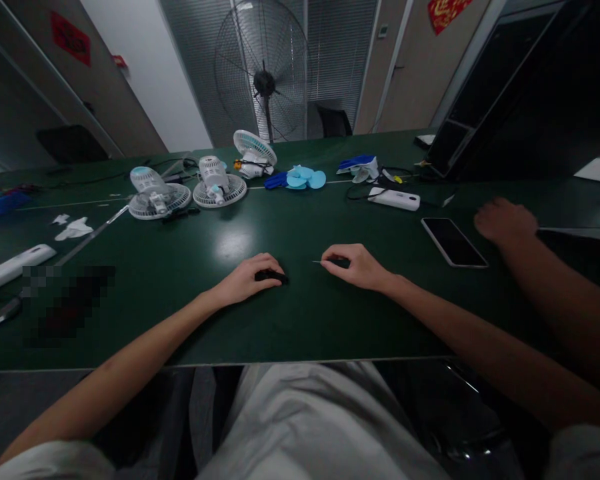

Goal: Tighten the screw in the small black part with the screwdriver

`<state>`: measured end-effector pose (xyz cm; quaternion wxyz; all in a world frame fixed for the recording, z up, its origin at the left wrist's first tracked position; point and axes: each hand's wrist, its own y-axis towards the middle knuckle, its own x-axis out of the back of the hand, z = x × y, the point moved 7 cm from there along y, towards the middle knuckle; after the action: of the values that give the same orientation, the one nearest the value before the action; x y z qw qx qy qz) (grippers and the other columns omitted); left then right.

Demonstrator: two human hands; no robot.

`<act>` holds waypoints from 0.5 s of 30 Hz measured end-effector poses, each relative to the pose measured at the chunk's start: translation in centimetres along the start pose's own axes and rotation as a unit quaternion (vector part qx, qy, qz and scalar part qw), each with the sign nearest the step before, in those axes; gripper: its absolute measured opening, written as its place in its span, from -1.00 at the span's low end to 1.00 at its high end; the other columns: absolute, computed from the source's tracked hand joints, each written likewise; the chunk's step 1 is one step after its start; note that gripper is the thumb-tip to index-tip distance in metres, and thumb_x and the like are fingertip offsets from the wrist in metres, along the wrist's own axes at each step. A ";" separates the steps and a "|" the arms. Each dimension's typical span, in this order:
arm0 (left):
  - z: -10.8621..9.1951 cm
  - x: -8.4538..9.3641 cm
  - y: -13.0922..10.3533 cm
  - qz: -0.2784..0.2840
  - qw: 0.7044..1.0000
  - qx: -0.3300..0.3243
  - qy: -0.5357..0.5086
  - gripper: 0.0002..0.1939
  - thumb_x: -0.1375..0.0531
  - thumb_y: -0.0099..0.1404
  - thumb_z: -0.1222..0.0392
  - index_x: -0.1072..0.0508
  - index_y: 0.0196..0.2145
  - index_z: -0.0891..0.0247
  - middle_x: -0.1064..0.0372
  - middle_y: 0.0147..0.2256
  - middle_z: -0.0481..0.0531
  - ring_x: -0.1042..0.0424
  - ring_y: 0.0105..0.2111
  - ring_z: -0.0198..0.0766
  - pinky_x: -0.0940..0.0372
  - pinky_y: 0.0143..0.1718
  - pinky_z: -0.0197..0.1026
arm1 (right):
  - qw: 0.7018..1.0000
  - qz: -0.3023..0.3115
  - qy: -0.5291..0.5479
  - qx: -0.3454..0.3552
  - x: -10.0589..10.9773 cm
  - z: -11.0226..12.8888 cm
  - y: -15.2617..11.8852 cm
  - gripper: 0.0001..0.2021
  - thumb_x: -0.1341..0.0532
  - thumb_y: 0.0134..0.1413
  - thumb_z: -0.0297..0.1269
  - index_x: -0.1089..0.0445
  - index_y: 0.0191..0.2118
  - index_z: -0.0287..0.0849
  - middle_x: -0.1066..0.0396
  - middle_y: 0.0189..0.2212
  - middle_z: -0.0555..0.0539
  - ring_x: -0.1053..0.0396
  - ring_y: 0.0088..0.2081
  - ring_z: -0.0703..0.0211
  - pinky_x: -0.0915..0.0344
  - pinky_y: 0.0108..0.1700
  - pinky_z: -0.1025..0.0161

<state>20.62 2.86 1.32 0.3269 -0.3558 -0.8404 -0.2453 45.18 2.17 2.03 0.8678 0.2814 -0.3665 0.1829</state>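
My left hand rests on the dark green table, its fingers closed around a small black object whose kind I cannot make out. Facing it, my right hand grips a slim screwdriver-like tool by its black handle. The tool's thin metal shaft points left, toward my left hand. A short gap separates the two hands, and the tool's tip touches nothing that I can see. To the right of my right hand lies a phone with a dark screen.
Another person's hand is at the right, blurred. Small white fans and blue fan blades lie farther back, near a blue-and-white glove and a white power strip. Another white strip lies left.
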 end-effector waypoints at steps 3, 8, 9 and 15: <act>3.5 3.7 -2.3 -0.022 0.999 0.032 0.020 -0.69 -0.24 0.44 -0.06 -0.58 -0.01 0.14 -0.49 -0.03 0.11 -0.46 -0.01 -0.10 -0.33 0.08 -0.08 | 1.000 0.007 0.005 0.003 0.0 0.0 -0.1 -0.81 -0.25 0.35 -0.16 -0.54 -0.10 -0.13 -0.59 -0.21 -0.06 -0.51 -0.22 0.12 -0.37 -0.18 0.19; 12.0 12.7 -8.0 -0.152 0.968 0.162 0.122 -0.50 -0.27 0.32 -0.26 -0.59 -0.03 0.19 -0.51 -0.05 0.13 -0.47 -0.15 -0.09 -0.36 -0.09 -0.11 | 1.000 0.009 0.000 0.004 0.0 0.0 -0.1 -0.82 -0.25 0.35 -0.16 -0.54 -0.10 -0.12 -0.59 -0.19 -0.06 -0.51 -0.21 0.13 -0.37 -0.15 0.20; 13.4 14.2 -9.2 -0.169 0.959 0.184 0.135 -0.46 -0.27 0.30 -0.29 -0.59 -0.02 0.20 -0.51 -0.05 0.13 -0.46 -0.16 -0.09 -0.35 -0.09 -0.12 | 1.000 0.010 0.000 0.004 0.0 0.0 -0.1 -0.82 -0.25 0.35 -0.17 -0.54 -0.10 -0.12 -0.59 -0.19 -0.05 -0.51 -0.21 0.13 -0.37 -0.15 0.20; 17.6 18.7 -14.1 -0.214 0.923 0.260 0.185 -0.32 -0.25 0.24 -0.36 -0.58 0.04 0.27 -0.51 -0.04 0.15 -0.43 -0.16 -0.11 -0.33 -0.09 -0.15 | 1.000 0.005 0.001 0.000 0.0 -0.1 0.0 -0.82 -0.26 0.33 -0.18 -0.55 -0.11 -0.13 -0.59 -0.21 -0.06 -0.51 -0.23 0.12 -0.37 -0.18 0.20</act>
<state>-6.63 13.52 0.60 0.4974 -0.0184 -0.8553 -0.1439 45.24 2.19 1.96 0.8674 0.2790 -0.3669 0.1875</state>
